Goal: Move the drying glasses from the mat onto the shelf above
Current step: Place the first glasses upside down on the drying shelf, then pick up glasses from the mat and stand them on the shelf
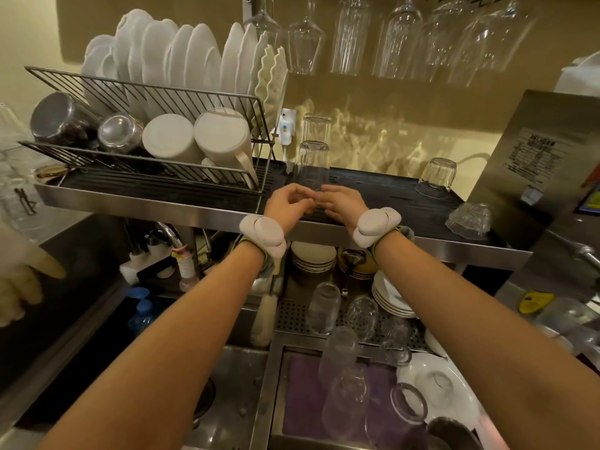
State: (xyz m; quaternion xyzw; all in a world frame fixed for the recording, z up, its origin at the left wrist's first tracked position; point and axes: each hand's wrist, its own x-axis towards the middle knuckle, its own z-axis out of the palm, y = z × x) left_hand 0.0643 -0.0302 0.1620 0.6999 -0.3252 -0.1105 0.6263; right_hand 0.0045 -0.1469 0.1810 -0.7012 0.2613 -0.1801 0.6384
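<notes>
A tall clear glass [312,164] stands upside down on the black ribbed shelf [373,193] above the sink. My left hand [287,204] and my right hand [345,203] are just in front of its lower rim, fingers loosely curled and fingertips nearly meeting. No grip on the glass shows. A second tall glass [316,128] stands behind it. Further right on the shelf are a short tumbler [436,178] and a cut-glass tumbler [469,219]. Below, several clear glasses [344,394] lie on the purple mat [302,401], and more stand on the perforated tray [292,315].
A wire dish rack [146,151] with white plates, mugs and jars fills the shelf's left half. Stemmed glasses [402,34] hang overhead. A steel machine [552,177] stands at the right. Another person's gloved hand [19,287] is at the left edge. Stacked plates [389,297] sit under the shelf.
</notes>
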